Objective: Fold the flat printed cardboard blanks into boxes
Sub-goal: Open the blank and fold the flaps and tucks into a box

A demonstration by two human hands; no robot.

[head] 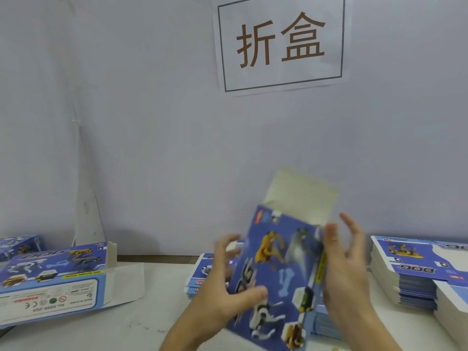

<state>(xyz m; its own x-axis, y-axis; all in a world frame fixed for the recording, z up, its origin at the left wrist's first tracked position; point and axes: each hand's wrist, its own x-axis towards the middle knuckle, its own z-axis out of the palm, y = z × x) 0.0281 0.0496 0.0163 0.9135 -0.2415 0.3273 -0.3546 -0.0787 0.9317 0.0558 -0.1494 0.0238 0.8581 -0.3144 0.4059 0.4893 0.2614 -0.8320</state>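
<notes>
Both my hands sit low centre of the frame, on a blue printed box blank (278, 272) raised off the table (162, 287) and tilted, its pale inner flap standing open at the top. My left hand (228, 282) grips the blank's left edge: thumb curled onto the printed face, fingers behind it. My right hand (344, 269) lies against the right edge, palm to the cardboard, fingers spread and mostly straight, their tips clear of the box. Motion blur softens both hands and the print.

Behind the held blank, centre frame, a low stack of flat blanks (202, 277) lies on the table, partly hidden by my hands. At right, a taller pile of flat blanks (410, 274) with a dog picture on the top sheet. At lower left, a folded box (50, 279) lies on its side with an end flap open. Far left edge, another blue box (20, 245), only partly in frame. Upper centre, a paper sign (281, 41) with two large brown characters hangs on the pale wall.
</notes>
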